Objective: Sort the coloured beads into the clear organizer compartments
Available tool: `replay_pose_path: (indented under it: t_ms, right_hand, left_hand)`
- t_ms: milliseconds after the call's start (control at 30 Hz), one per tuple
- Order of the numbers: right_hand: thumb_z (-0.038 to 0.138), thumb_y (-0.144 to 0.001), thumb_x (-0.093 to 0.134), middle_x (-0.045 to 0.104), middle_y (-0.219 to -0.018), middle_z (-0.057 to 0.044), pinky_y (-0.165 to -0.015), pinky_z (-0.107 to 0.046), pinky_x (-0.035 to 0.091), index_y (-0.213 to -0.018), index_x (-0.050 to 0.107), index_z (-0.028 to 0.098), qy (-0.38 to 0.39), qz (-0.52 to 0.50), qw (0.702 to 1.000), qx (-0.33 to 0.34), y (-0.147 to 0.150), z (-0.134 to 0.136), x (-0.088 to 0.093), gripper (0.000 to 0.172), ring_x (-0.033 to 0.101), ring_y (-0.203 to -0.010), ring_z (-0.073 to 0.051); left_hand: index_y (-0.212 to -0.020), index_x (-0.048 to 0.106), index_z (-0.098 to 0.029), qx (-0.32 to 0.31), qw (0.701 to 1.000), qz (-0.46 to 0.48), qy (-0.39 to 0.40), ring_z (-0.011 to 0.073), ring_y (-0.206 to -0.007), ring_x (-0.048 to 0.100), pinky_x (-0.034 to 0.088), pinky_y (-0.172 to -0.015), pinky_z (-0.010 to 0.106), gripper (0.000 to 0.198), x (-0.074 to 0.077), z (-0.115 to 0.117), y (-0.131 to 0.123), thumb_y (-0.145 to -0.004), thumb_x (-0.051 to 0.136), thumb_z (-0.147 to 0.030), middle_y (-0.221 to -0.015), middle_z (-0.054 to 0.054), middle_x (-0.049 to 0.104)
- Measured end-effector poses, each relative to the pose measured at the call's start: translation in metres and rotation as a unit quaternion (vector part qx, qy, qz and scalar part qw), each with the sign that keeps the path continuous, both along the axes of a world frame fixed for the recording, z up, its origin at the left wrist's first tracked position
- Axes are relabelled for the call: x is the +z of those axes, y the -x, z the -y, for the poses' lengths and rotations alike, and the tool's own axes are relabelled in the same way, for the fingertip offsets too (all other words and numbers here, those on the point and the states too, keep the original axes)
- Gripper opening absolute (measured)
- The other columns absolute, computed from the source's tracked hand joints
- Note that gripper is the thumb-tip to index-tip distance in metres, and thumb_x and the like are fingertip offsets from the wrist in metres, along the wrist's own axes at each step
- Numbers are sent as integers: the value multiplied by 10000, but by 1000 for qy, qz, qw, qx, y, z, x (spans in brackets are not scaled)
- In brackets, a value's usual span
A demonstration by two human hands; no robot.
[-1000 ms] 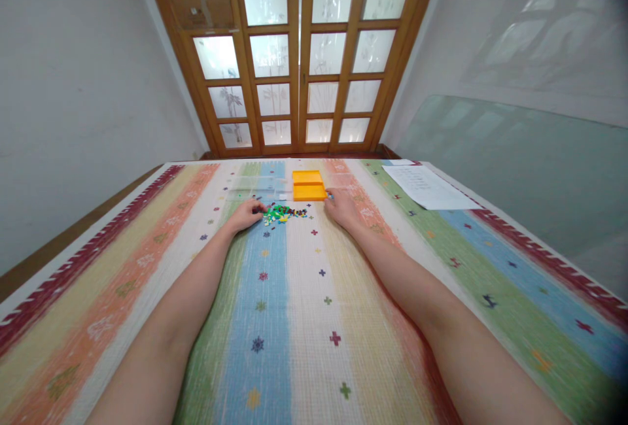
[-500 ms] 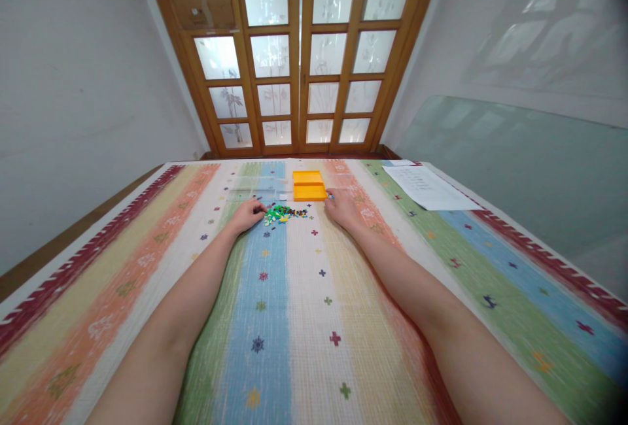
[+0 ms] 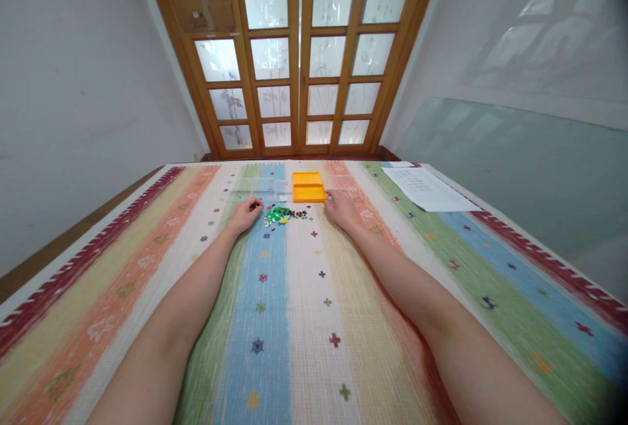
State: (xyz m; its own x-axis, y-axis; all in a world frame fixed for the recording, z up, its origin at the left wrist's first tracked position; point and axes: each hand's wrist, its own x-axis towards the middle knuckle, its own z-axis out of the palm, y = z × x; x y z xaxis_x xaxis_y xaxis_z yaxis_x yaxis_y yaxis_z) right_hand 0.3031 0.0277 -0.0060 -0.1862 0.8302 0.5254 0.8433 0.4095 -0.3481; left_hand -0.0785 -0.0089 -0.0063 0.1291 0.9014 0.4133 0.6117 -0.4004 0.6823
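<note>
A small heap of tiny coloured pieces (image 3: 283,214), mostly green, lies on the striped cloth (image 3: 294,307) far ahead of me. My left hand (image 3: 245,211) rests just left of the heap, fingers curled in a pinch on a tiny dark piece. My right hand (image 3: 339,206) lies to the right of the heap, its fingertips closed at the near right corner of an orange tray (image 3: 308,186). What those fingers hold is too small to name. A clear plastic box (image 3: 258,187) sits left of the tray.
A white printed sheet (image 3: 426,187) lies at the far right of the cloth. Wooden doors with frosted panes (image 3: 299,59) stand beyond the far edge. A glass panel (image 3: 520,163) leans along the right wall.
My left hand has drawn slightly back and up from the heap's left edge, fingers now pinched. My right hand has stayed by the tray corner.
</note>
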Motion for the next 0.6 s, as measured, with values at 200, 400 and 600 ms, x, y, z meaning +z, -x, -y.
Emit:
replay_pose_path:
  t_ms: [200, 400, 600]
  right_hand:
    - [231, -951, 535, 704, -1286, -148, -1108, -469, 436, -1356, 644, 158, 11, 5, 1000, 1, 2, 5, 5, 425, 600, -1237, -313]
    - [243, -970, 554, 670, -1318, -151, -1115, -455, 433, -1374, 627, 161, 8, 8, 1000, 18, 10, 14, 9, 418, 581, -1249, -300]
    - [226, -1013, 542, 663, -1305, -120, -1071, -384, 464, -1317, 661, 211, 13, 40, 992, 122, 19, 31, 21, 327, 599, -1222, -254]
  left_hand:
    - [-1041, 733, -198, 69, 996, 55, -12, 183, -742, 602, 485, -759, 324, 248, -3, -7, 4, -905, 615, -369, -937, 43, 730]
    - [-1007, 757, -197, 118, 989, 87, -28, 178, -714, 588, 466, -728, 313, 262, -2, -9, 9, -895, 640, -402, -919, 43, 747]
    - [-920, 751, -191, 133, 984, 113, -24, 198, -778, 621, 480, -755, 306, 277, -1, -9, 11, -891, 645, -445, -839, 37, 726]
